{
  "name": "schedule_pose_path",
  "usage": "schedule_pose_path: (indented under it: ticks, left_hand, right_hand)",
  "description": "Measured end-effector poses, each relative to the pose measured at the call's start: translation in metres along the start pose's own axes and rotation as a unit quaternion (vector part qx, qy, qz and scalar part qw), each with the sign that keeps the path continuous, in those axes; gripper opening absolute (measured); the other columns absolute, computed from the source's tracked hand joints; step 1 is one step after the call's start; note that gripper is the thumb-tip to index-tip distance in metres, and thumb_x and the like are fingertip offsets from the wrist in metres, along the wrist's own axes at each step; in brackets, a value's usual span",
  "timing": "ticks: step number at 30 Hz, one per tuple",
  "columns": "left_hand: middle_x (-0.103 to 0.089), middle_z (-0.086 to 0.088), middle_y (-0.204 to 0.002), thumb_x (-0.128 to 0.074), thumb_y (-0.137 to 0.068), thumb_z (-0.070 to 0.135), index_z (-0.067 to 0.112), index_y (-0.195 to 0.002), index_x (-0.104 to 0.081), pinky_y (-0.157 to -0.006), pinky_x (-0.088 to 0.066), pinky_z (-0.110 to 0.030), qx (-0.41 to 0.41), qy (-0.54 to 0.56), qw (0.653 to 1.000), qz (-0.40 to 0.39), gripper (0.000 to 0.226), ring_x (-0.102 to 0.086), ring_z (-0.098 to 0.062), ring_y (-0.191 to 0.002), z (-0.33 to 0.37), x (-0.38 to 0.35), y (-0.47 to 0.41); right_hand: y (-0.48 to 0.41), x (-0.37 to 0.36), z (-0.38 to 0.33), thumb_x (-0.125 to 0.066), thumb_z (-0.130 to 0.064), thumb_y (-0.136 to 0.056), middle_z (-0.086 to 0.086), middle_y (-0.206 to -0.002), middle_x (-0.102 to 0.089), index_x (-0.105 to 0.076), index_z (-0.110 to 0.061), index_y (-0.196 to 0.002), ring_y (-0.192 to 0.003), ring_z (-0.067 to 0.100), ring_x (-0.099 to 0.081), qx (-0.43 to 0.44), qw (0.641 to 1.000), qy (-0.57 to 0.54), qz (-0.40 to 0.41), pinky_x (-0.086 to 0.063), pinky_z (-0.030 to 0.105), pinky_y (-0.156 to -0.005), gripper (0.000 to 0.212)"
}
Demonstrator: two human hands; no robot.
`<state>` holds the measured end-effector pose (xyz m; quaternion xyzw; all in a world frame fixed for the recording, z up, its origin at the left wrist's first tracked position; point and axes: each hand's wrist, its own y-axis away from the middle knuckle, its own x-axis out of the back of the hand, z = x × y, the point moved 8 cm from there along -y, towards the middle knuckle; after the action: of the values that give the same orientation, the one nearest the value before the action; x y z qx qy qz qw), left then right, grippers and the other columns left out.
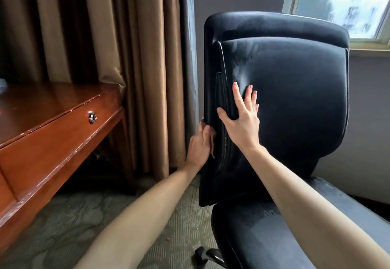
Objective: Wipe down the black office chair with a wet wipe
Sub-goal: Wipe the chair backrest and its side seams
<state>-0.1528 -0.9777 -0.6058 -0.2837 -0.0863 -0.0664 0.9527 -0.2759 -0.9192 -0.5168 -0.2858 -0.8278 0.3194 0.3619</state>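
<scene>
The black office chair (pixel 295 104) stands at the right, its tall backrest turned toward me and the seat (pixel 263 233) below. My right hand (pixel 242 119) lies flat on the front of the backrest near its left edge, fingers straight and spread, thumb on the side seam. My left hand (pixel 199 144) presses against the outer left side of the backrest, fingers pointing up. A thin pale strip (pixel 212 146) shows between that hand and the chair. It may be the wet wipe, but I cannot tell for sure. Dull smears mark the backrest's upper left.
A brown wooden desk (pixel 52 133) with a drawer knob (pixel 92 117) stands at the left. Brown curtains (pixel 126 58) hang behind it, and a window (pixel 346 5) is at the top right. One chair caster (pixel 207 256) rests on the patterned carpet (pixel 84 216).
</scene>
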Motion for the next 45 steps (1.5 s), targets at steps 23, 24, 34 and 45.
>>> schedule_pose_path:
  ticks: [23,24,34,45]
  left_hand:
    - [-0.076,-0.003,-0.086,-0.074,-0.085,0.033,0.006,-0.098,-0.075,-0.081,-0.052,-0.033,0.269,0.060,0.932,0.235,0.031,-0.069,-0.015,-0.082,0.061,0.059,0.021]
    - [-0.075,-0.002,-0.083,-0.073,-0.086,0.033,0.006,-0.102,-0.075,-0.081,-0.052,-0.031,0.287,0.084,0.926,0.230,0.031,-0.070,-0.016,-0.082,0.073,0.058,0.022]
    - [-0.070,-0.006,-0.068,-0.062,-0.088,0.019,0.016,-0.090,-0.078,-0.061,-0.046,-0.028,0.407,0.157,0.896,0.089,0.017,-0.060,-0.013,-0.056,0.223,0.042,0.006]
    - [-0.073,-0.004,-0.093,-0.071,-0.086,0.020,0.024,-0.085,-0.078,-0.091,-0.052,-0.035,0.371,0.052,0.927,-0.017,0.007,-0.068,-0.019,-0.092,0.305,0.009,-0.034]
  right_hand:
    - [-0.009,0.023,-0.005,-0.062,-0.051,-0.091,-0.001,-0.165,0.014,-0.009,-0.047,-0.154,-0.151,0.017,0.015,-0.121,0.969,0.004,-0.217,-0.031,0.049,-0.113,0.082]
    - [-0.012,0.029,-0.010,-0.062,-0.053,-0.091,-0.002,-0.165,0.014,-0.012,-0.047,-0.153,-0.152,0.017,0.013,-0.148,0.956,-0.016,-0.252,-0.030,0.046,-0.112,0.080]
    - [-0.034,0.120,-0.079,-0.065,-0.037,-0.094,0.003,-0.135,-0.060,-0.048,-0.019,-0.144,-0.117,0.012,-0.059,-0.445,0.790,-0.232,-0.352,-0.043,0.016,-0.084,0.056]
    - [-0.061,0.213,-0.086,-0.067,-0.019,-0.091,0.004,-0.078,-0.072,-0.072,-0.012,-0.080,-0.077,0.018,-0.067,-0.543,0.778,-0.207,-0.240,-0.055,0.034,-0.075,0.014]
